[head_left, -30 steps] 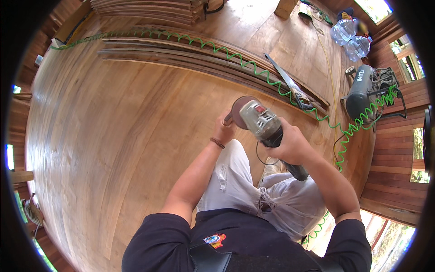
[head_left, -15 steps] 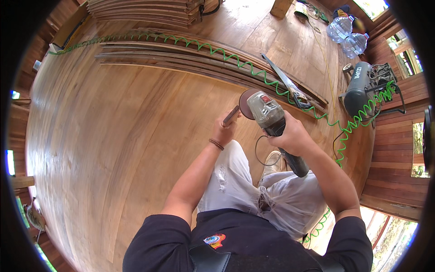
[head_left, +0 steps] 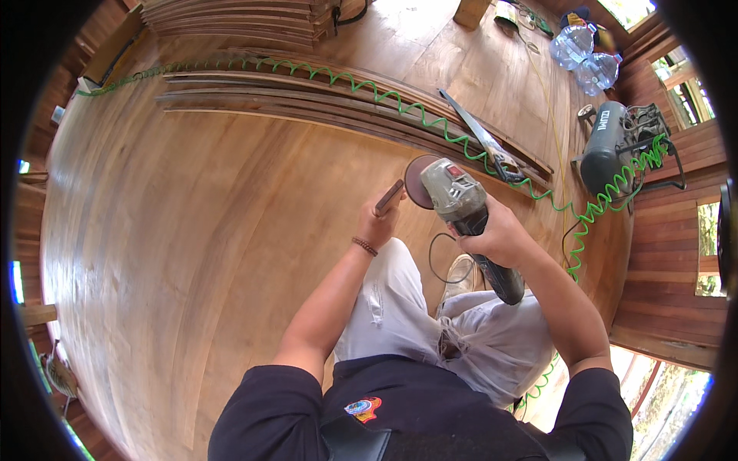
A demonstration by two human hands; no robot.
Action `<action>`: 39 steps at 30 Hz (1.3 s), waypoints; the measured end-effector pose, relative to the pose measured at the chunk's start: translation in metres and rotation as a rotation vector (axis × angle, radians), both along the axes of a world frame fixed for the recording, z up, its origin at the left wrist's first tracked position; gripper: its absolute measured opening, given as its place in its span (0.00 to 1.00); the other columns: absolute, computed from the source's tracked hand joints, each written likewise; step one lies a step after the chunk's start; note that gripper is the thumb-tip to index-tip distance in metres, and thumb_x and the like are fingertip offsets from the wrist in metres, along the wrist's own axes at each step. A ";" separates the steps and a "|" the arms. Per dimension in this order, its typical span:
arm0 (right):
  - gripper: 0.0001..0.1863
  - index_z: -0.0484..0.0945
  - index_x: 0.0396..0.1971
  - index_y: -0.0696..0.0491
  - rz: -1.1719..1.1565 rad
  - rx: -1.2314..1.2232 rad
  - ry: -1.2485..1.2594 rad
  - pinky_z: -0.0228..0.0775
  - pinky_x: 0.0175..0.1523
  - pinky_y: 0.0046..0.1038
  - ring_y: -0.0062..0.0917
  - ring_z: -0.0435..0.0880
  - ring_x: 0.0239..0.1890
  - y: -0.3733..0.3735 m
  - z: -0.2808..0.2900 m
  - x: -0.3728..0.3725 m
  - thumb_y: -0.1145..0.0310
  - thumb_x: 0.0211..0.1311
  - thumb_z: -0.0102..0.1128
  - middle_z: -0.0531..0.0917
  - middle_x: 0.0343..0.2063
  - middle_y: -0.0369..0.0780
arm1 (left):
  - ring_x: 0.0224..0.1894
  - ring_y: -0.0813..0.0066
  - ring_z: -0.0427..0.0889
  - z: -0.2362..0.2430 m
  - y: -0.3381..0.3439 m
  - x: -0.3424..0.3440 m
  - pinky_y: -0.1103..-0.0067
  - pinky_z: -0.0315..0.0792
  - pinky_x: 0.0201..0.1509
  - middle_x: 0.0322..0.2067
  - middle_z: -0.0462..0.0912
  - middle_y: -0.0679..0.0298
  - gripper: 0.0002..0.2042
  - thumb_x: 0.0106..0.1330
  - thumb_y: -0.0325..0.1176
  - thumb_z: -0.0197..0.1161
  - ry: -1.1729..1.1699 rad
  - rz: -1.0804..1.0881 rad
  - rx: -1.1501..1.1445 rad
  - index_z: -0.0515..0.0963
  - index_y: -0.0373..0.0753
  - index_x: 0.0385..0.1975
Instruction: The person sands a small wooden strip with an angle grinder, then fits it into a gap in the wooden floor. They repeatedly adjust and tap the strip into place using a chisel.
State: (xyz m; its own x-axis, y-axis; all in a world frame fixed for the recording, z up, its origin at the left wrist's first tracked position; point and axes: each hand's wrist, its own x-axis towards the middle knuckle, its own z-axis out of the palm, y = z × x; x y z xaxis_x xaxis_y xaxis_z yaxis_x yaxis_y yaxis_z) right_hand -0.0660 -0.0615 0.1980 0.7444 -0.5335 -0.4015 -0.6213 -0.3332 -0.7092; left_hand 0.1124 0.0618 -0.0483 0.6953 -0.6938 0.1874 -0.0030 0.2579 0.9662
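Observation:
My right hand [head_left: 497, 235] grips the black body of an angle grinder [head_left: 455, 192], which has a grey head and a red label. A round reddish-brown sanding disc [head_left: 419, 183] sits on its left side, facing my left hand. In my left hand [head_left: 377, 223], closed around it, is a small dark brown piece of wood [head_left: 389, 197], tilted upward. The wood's upper end is close to the disc's edge; whether they touch I cannot tell. The grinder's black cord [head_left: 432, 261] loops down beside my shoe [head_left: 461, 273].
Long wooden boards [head_left: 307, 107] lie across the floor ahead, with a green coiled air hose [head_left: 384, 96] and a handsaw [head_left: 484, 138] over them. An air compressor [head_left: 603, 146] stands at the right, near large clear plastic bottles [head_left: 575, 48]. More planks [head_left: 231, 19] are stacked far left.
The head view has shifted slightly. The grinder's head sits a little lower, and my hands keep their grips on the wood and the grinder.

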 end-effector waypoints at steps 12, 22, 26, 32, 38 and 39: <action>0.35 0.76 0.56 0.60 -0.085 -0.057 -0.040 0.77 0.59 0.34 0.35 0.89 0.49 -0.004 -0.003 -0.009 0.64 0.46 0.77 0.89 0.45 0.47 | 0.47 0.75 0.87 0.001 0.006 0.004 0.76 0.80 0.55 0.43 0.90 0.61 0.19 0.59 0.17 0.55 0.005 -0.179 0.058 0.85 0.32 0.50; 0.33 0.76 0.56 0.60 -0.035 -0.096 -0.036 0.77 0.58 0.35 0.38 0.89 0.49 0.014 0.010 -0.009 0.64 0.48 0.77 0.89 0.44 0.49 | 0.51 0.67 0.89 0.011 0.058 0.023 0.71 0.81 0.59 0.45 0.91 0.57 0.20 0.58 0.15 0.54 0.180 -0.348 0.112 0.86 0.30 0.49; 0.34 0.76 0.55 0.60 0.017 -0.107 0.021 0.78 0.57 0.37 0.44 0.89 0.49 0.021 0.014 -0.001 0.62 0.48 0.77 0.88 0.44 0.53 | 0.48 0.73 0.88 0.016 0.054 0.015 0.74 0.81 0.56 0.43 0.90 0.59 0.19 0.58 0.16 0.56 0.156 -0.283 0.111 0.86 0.30 0.48; 0.34 0.75 0.53 0.61 0.077 -0.074 0.096 0.79 0.55 0.40 0.49 0.88 0.49 0.019 0.026 0.007 0.61 0.47 0.76 0.88 0.43 0.55 | 0.34 0.86 0.80 0.025 0.046 0.021 0.80 0.76 0.39 0.30 0.87 0.69 0.08 0.66 0.23 0.65 0.052 -0.258 0.247 0.88 0.33 0.40; 0.35 0.75 0.53 0.62 0.108 -0.092 0.103 0.79 0.55 0.40 0.48 0.88 0.48 0.023 0.014 0.006 0.61 0.46 0.76 0.87 0.43 0.55 | 0.33 0.87 0.77 0.022 0.051 0.014 0.80 0.74 0.36 0.28 0.84 0.71 0.08 0.66 0.22 0.64 0.052 -0.202 0.192 0.88 0.33 0.39; 0.35 0.75 0.53 0.62 0.099 -0.098 0.097 0.79 0.55 0.40 0.48 0.88 0.48 0.022 0.013 0.005 0.61 0.45 0.76 0.87 0.43 0.55 | 0.33 0.87 0.77 0.023 0.051 0.010 0.80 0.74 0.36 0.28 0.84 0.71 0.08 0.66 0.22 0.64 0.066 -0.196 0.166 0.88 0.33 0.40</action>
State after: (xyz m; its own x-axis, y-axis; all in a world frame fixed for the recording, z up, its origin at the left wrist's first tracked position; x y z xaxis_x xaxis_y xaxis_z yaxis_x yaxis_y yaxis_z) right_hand -0.0605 -0.0392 0.2114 0.7553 -0.4998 -0.4239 -0.6463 -0.4609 -0.6082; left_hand 0.1222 0.1129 -0.0253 0.5515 -0.8340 0.0186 0.0961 0.0857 0.9917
